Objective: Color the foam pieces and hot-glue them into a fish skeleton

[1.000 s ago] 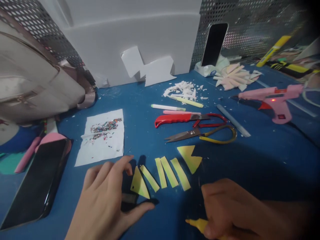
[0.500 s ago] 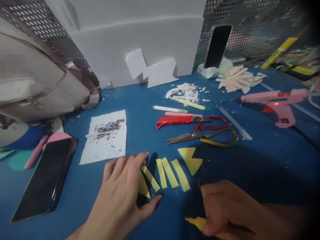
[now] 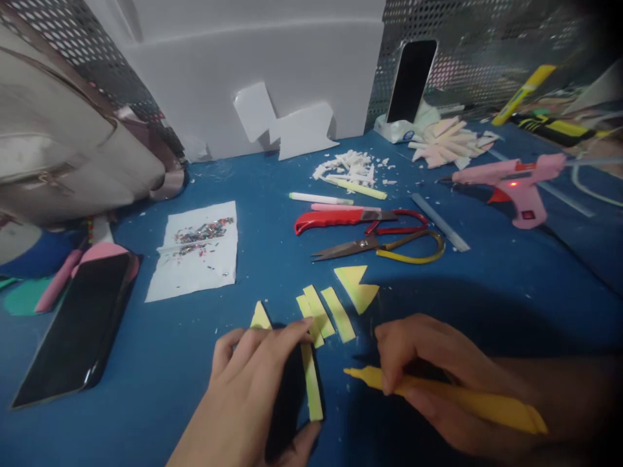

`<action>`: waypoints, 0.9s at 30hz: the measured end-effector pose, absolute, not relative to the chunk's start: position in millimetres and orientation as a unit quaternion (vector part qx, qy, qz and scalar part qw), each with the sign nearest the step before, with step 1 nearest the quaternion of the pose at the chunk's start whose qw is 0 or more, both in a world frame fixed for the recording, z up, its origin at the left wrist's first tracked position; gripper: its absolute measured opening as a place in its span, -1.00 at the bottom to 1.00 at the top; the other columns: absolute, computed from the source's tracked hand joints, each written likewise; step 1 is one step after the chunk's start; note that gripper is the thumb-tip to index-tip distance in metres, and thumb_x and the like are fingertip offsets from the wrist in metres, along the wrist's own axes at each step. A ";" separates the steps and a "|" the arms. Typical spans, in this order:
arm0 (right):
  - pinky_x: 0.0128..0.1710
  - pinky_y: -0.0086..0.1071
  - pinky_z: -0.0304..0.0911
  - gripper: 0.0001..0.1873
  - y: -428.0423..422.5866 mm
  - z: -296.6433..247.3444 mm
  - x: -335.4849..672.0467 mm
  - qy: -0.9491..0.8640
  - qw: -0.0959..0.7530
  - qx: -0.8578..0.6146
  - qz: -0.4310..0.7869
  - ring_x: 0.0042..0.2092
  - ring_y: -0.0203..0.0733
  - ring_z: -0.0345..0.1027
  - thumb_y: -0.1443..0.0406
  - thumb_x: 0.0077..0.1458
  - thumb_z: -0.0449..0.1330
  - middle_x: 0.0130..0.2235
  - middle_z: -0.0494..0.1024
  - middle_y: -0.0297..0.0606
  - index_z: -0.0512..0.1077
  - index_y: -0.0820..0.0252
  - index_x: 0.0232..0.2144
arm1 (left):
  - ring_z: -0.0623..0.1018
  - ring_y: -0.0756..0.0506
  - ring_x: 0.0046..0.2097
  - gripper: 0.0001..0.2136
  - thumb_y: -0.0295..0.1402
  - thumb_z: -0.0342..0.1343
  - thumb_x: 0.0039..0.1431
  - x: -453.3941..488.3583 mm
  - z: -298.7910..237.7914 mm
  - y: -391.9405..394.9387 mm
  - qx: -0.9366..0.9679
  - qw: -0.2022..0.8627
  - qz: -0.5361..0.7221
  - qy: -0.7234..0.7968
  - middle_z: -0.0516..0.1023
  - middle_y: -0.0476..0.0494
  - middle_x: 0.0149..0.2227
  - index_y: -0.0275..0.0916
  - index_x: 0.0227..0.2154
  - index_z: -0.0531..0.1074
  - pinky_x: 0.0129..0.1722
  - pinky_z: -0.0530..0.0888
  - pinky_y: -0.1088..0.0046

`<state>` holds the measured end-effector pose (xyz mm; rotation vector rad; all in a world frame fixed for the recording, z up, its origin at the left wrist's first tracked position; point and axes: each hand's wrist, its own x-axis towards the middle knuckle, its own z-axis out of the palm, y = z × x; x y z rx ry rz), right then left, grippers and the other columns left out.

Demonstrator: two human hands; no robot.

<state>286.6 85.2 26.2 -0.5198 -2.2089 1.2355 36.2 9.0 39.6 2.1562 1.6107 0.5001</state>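
My right hand (image 3: 428, 376) grips a yellow marker (image 3: 472, 405), its tip pointing left just above the table. Between the thumb and index finger of my left hand (image 3: 253, 389) is a narrow yellow-green strip (image 3: 312, 386), held at its two ends. Beyond those fingertips lie a few more yellow strips (image 3: 339, 314), two of them overlapping. A notched yellow piece (image 3: 357, 288) lies farther right, and a pointed yellow piece (image 3: 261, 316) shows partly behind my left knuckles.
Scissors with a yellow handle (image 3: 411, 259) and a red cutter (image 3: 331, 219) lie ahead. A pink glue gun (image 3: 511, 178) sits right, a glue stick (image 3: 440, 222) near it. At left are a phone (image 3: 73, 324) and paper with beads (image 3: 195, 269). A white board (image 3: 195, 91) stands behind.
My left hand has moved right and nearer, now pinching a strip that lay beside it. My right hand has turned, so more of the marker shows. The view has shifted slightly.
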 end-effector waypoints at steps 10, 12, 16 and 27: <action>-0.30 -0.42 0.20 -0.74 97.2 29.3 274.1 -0.840 0.257 -0.061 0.473 -0.32 -0.31 0.27 0.18 0.24 0.07 -0.35 0.41 -0.25 0.39 0.28 -0.23 | 0.35 -0.21 -0.02 -0.23 -0.36 0.21 0.03 26.6 20.3 5.0 0.812 0.128 0.187 0.538 0.43 -0.18 0.01 -0.24 0.29 -0.01 0.00 0.18 0.20; -0.34 -0.44 0.16 -0.64 97.7 29.8 273.9 -0.848 0.245 -0.072 0.464 -0.35 -0.33 0.23 0.09 0.27 0.03 -0.36 0.35 -0.27 0.42 0.27 -0.29 | 0.36 -0.17 -0.01 -0.30 -0.36 0.15 0.13 28.5 22.8 5.1 0.824 0.120 0.193 0.520 0.43 -0.19 0.01 -0.29 0.29 -0.02 0.02 0.17 0.22; -0.31 -0.42 0.18 -0.66 98.1 30.9 274.8 -0.846 0.232 -0.066 0.476 -0.35 -0.32 0.21 0.16 0.31 -0.01 -0.38 0.34 -0.28 0.44 0.26 -0.33 | 0.36 -0.14 -0.01 -0.35 -0.38 0.13 0.18 31.1 25.5 4.9 0.833 0.132 0.196 0.501 0.45 -0.16 0.01 -0.29 0.28 0.00 0.04 0.16 0.25; -0.32 -0.47 0.16 -0.89 92.5 29.9 276.8 -0.878 0.161 -0.120 0.435 -0.31 -0.36 0.21 0.47 0.11 0.04 -0.32 0.37 -0.35 0.21 0.19 -0.32 | 0.36 -0.13 -0.06 -0.34 -0.33 0.10 0.23 22.2 17.0 3.8 0.831 0.141 0.212 0.495 0.51 -0.05 0.02 -0.21 0.33 -0.04 0.01 0.15 0.25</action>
